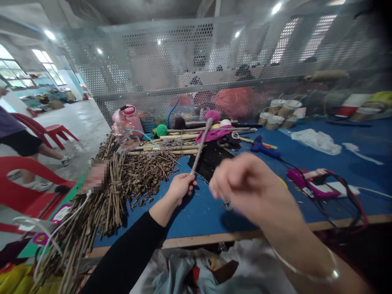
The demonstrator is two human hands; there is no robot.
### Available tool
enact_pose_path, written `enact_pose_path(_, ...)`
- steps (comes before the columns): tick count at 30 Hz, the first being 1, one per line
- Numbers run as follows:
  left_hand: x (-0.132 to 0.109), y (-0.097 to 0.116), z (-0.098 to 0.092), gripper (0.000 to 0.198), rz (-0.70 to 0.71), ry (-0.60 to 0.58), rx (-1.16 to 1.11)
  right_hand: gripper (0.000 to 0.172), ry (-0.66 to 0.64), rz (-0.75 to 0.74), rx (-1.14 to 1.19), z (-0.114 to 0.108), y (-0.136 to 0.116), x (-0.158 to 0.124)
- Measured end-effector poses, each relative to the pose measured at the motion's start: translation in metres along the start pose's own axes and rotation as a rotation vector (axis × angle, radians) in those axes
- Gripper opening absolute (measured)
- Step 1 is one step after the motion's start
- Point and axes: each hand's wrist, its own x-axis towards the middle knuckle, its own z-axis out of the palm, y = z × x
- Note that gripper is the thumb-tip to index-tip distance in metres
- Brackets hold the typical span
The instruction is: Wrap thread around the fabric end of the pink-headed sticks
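Note:
My left hand (pixel 183 187) is closed around the lower end of a slim stick wrapped in grey (pixel 202 147), which slants up and away over the blue table. From that end a thin strand of yarn (pixel 201 177) runs toward the fingertips of my right hand (pixel 245 185). My right hand is raised close to the camera, its fingers curled together and blurred; the strand seems pinched there, though the fingertips are not sharp. Beneath the stick lies a piece of black cloth (pixel 211 157).
Dry twigs (pixel 114 192) are heaped at the left. Behind are pale sticks (pixel 183 139), a green yarn ball (pixel 161 130) and a pink bottle (pixel 134 118). At the right are a blue glue gun (pixel 263 148), a purple power strip (pixel 321 188) and cups (pixel 280 112). A person (pixel 21 134) is at far left.

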Motion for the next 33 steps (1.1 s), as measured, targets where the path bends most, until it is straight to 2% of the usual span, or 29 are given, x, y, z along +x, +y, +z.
enact_pose_path(2, 0.001, 0.0, -0.001, 0.011, 0.0, -0.012, -0.008, 0.019, 0.105, 0.108, -0.042, -0.023, 0.039, 0.032)
enact_pose_path(4, 0.001, 0.0, -0.002, 0.013, -0.006, -0.017, -0.012, 0.021, 0.176, 0.364, -0.208, -0.041, 0.079, 0.052)
enact_pose_path(6, 0.001, 0.0, -0.002, 0.013, -0.016, -0.014, -0.008, 0.022, 0.143, 0.503, -0.337, -0.049, 0.108, 0.059)
enact_pose_path(8, 0.001, 0.001, -0.002, 0.014, -0.012, -0.017, -0.006, 0.025, 0.04, 0.588, -0.323, -0.047, 0.124, 0.058)
enact_pose_path(11, 0.001, 0.001, -0.001, 0.014, 0.01, -0.026, 0.004, 0.027, -0.076, 0.672, -0.193, -0.037, 0.127, 0.055)
enact_pose_path(15, 0.001, 0.001, 0.0, 0.01, 0.012, 0.023, 0.043, 0.025, -0.109, 0.763, -0.153, -0.034, 0.125, 0.052)
enact_pose_path(22, 0.002, -0.003, 0.001, 0.01, 0.025, 0.052, 0.125, 0.033, -0.054, 0.816, 0.05, -0.034, 0.136, 0.043)
enact_pose_path(24, 0.002, -0.003, 0.001, 0.01, 0.024, 0.054, 0.123, 0.028, -0.049, 0.844, 0.061, -0.033, 0.136, 0.042)
enact_pose_path(28, 0.003, -0.005, -0.001, 0.009, 0.032, 0.062, 0.147, 0.005, -0.014, 0.9, -0.044, -0.032, 0.134, 0.041)
enact_pose_path(31, 0.004, -0.007, -0.001, 0.013, 0.049, 0.076, 0.153, 0.003, 0.059, 0.834, -0.056, -0.031, 0.137, 0.042)
enact_pose_path(33, 0.004, -0.008, -0.001, 0.015, 0.062, 0.08, 0.168, 0.012, 0.094, 0.758, -0.049, -0.029, 0.141, 0.042)
